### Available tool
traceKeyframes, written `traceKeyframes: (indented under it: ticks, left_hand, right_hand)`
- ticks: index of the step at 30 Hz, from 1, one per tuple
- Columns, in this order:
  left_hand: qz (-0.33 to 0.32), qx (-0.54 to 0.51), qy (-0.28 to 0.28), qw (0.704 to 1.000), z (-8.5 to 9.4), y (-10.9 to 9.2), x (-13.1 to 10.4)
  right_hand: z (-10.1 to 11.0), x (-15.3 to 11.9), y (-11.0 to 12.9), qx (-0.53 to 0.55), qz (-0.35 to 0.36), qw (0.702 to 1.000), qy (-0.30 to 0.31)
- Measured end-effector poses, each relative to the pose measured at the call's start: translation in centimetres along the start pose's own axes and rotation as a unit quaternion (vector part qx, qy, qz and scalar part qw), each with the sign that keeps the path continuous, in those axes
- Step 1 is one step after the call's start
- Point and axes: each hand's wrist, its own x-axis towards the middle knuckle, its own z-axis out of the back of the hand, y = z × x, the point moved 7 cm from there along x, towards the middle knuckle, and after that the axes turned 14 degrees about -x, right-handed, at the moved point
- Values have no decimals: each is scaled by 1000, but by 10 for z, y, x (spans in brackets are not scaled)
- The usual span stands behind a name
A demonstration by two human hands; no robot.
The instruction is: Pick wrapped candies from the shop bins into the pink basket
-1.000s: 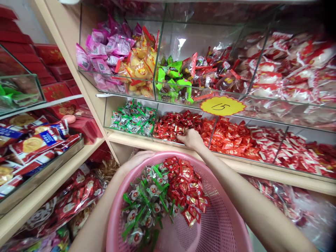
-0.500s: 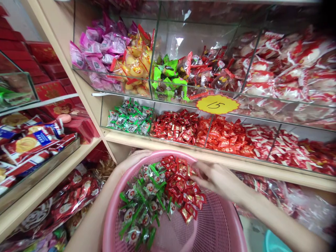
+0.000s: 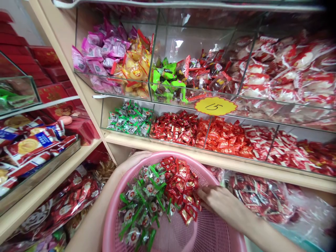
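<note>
A pink mesh plastic basket [image 3: 112, 210] fills the lower middle. On its far left rim rests my left hand [image 3: 135, 161], closed around the edge with the fingertips partly hidden. Inside the basket my right hand [image 3: 214, 199] reaches in from the right, its fingers stretched out and touching the right side of a heap of red-wrapped candies [image 3: 181, 175]; nothing shows held in it. Beside that heap, on the left, lie clear-wrapped candies with green ends [image 3: 147, 196]. Part of the mesh bottom is visible below both piles.
Just beyond the basket runs a wooden shelf edge [image 3: 168, 148]. Glass bins above hold green-wrapped [image 3: 130, 119], red-wrapped [image 3: 175, 127] and orange-red candies [image 3: 225, 136]. A yellow price tag [image 3: 215, 106] reads 15. Bagged candies [image 3: 262, 196] lie underneath; packaged snacks [image 3: 34, 141] stand left.
My right hand has moved down from the upper right of the red candies to their right side. My left hand stays on the rim. The view has shifted slightly.
</note>
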Motion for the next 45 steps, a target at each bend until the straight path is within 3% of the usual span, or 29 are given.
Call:
traceKeyframes:
  ticks: [3,7,12,15,20,24,27,33,45]
  left_hand:
    - [3,-9,-7,1000,-2,-7,-4]
    - [2,-11,-3,1000,-5,-11,-5]
    - [8,-15,-4,1000,-7,-15,-7]
    - [12,-23,-10,1000,-7,-16,-8]
    - [9,-30,-9,999,-2,-1,-1]
    - [15,-25,-18,999,1,6,0]
    - [15,-20,-19,999,0,2,-2]
    - [12,-19,-7,1000,-4,-8,-4]
    - [23,-3,-1,1000,-7,-12,-7]
  right_hand:
    - [-6,1,6,-51,33,998,31]
    - [-4,3,5,-75,14,997,29]
    - [15,13,-6,-24,4,999,34]
    - [35,39,-28,8,-36,998,59]
    - [61,102,-63,4,-122,992,43]
    - [46,143,-79,-40,-170,979,109]
    - [26,159,-89,-53,-201,965,162]
    - [2,167,-98,-42,-233,948,212]
    - [-12,176,-104,-23,-248,938,243]
